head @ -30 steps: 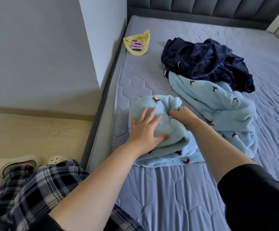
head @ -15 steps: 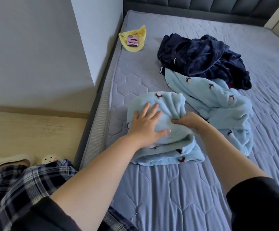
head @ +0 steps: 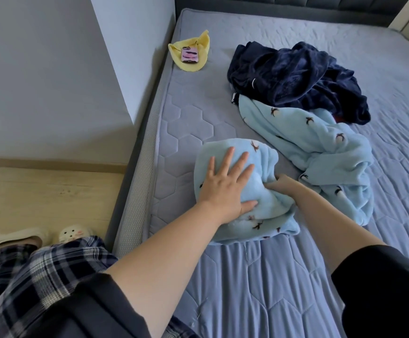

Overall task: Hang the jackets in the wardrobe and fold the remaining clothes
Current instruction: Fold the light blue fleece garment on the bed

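1. clothes, left to right: yellow cloth with a phone lying on it, near the bed's far left edge.
2. folded light-blue fleece, bird print, on the mattress near the left edge. half-made bundle, top layer rounded, not flat.
3. left hand flat on top of the bundle, fingers straight and spread, pressing down.
4. right hand at the bundle's right side, fingers buried in the fleece; it looks to be gripping a fold, though the fingertips are hidden.
5. second light-blue fleece, unfolded, just beside and to the right; navy garment crumpled behind it, overlapping its far edge.
6. risk, my judgement: thick fleece may spring open once the press lifts; the right hand's pull could drag lower layers askew; the loose fleece lies close enough to snag.
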Demonstrator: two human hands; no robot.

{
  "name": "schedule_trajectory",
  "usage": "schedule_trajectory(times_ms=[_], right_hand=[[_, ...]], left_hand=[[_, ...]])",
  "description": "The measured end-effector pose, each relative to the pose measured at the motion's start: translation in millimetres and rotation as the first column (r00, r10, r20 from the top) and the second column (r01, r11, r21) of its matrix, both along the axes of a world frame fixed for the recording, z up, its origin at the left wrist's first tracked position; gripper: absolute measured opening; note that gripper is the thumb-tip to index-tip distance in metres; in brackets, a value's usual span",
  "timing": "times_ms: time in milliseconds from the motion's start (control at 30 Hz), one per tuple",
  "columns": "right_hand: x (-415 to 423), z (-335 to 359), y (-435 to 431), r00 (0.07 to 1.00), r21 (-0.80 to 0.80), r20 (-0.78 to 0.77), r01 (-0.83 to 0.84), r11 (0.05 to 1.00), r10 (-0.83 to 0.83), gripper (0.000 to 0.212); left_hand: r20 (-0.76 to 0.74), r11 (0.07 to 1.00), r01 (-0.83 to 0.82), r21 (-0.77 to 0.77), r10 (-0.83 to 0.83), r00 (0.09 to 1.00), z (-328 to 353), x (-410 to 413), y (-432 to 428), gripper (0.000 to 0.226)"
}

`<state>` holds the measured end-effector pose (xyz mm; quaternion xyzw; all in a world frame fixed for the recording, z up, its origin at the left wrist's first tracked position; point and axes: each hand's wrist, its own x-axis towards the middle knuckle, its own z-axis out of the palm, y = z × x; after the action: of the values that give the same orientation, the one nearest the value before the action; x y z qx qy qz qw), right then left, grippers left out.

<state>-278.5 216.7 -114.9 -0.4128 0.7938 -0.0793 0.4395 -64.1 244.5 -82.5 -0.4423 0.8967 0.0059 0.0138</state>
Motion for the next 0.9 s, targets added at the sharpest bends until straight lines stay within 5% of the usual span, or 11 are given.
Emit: schedule_trajectory(times_ms=[167,333,600,700,900], right_hand=[[-1.4,3.9,-15.2,0.999,0.130,0.015,-0.048,0.990,0.046,0.070],[-11.9,7.1,-14.9,0.991,0.129,0.126,-0.053,0.990,0.037,0.044],[-21.2,13.2,-11.1,0.758,0.200,0.652,-0.134,0.971,-0.030,0.074],[-17.3,14.6,-9.3,0.730,0.209,0.680,-0.289,0.934,0.073,0.096],[-9.8,12.9,-2.4,0.747,0.190,0.653,-0.321,0.928,0.125,0.092]], left_hand=[[0.069,0.976,-0.096,0.197,0.083,0.994,19.4,-2.8,-22.0,0.097],[0.198,0.967,-0.123,0.224,0.078,0.977,22.5,-16.0,-17.0,0.105],[0.291,0.964,-0.172,0.204,0.108,0.951,14.0,-22.9,-11.2,0.108],[0.304,0.963,-0.179,0.203,0.112,0.946,14.2,-23.6,-10.1,0.108],[0.387,0.973,-0.181,0.141,0.113,0.915,14.3,-31.5,-5.2,0.105]])
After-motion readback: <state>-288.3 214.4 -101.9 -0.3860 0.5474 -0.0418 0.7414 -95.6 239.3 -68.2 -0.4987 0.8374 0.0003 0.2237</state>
